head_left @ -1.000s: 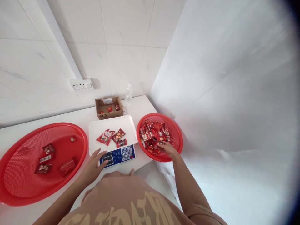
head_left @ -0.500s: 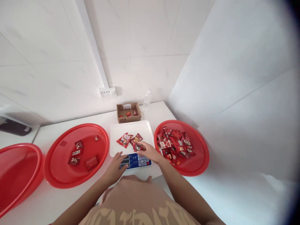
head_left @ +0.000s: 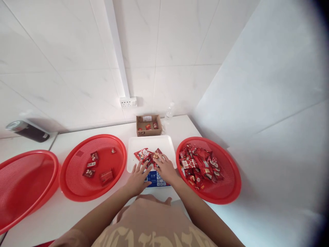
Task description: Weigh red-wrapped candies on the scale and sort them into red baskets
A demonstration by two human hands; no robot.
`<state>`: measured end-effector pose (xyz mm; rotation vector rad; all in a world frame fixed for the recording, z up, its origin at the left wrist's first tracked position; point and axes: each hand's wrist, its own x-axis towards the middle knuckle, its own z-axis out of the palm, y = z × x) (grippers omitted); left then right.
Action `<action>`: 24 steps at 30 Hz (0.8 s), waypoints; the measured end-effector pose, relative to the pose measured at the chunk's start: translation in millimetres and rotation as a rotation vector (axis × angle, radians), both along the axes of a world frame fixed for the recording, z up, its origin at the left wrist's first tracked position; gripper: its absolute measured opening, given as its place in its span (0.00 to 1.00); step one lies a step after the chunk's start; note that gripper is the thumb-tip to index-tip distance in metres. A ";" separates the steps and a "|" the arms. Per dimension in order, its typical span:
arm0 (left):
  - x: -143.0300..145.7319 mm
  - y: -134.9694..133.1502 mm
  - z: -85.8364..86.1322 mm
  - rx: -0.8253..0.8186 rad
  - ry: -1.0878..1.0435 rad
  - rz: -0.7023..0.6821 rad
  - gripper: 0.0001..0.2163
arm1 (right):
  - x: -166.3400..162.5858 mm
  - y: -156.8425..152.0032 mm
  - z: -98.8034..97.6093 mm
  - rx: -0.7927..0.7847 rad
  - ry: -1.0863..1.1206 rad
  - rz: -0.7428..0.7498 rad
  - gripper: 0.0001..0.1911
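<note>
I see the left hand (head_left: 138, 180) spread, fingertips now forward of the scale panel (head_left: 154, 181), red packet (head_left: 141, 153) just ahead. Right hand (head_left: 166, 170) now reaches farther, over the dark packet (head_left: 157, 151), grip unclear; that packet's long axis seems slanted away rightward.

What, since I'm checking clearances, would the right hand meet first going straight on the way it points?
The right hand would likely meet the gold-lettered dark red packet first; depth leaves contact unclear.
</note>
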<state>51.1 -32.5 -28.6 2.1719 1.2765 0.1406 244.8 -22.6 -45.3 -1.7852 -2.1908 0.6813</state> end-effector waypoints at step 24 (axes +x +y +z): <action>-0.1 34.0 -11.3 0.307 0.386 0.027 0.25 | -9.4 -2.7 -12.4 -0.035 0.091 -0.059 0.23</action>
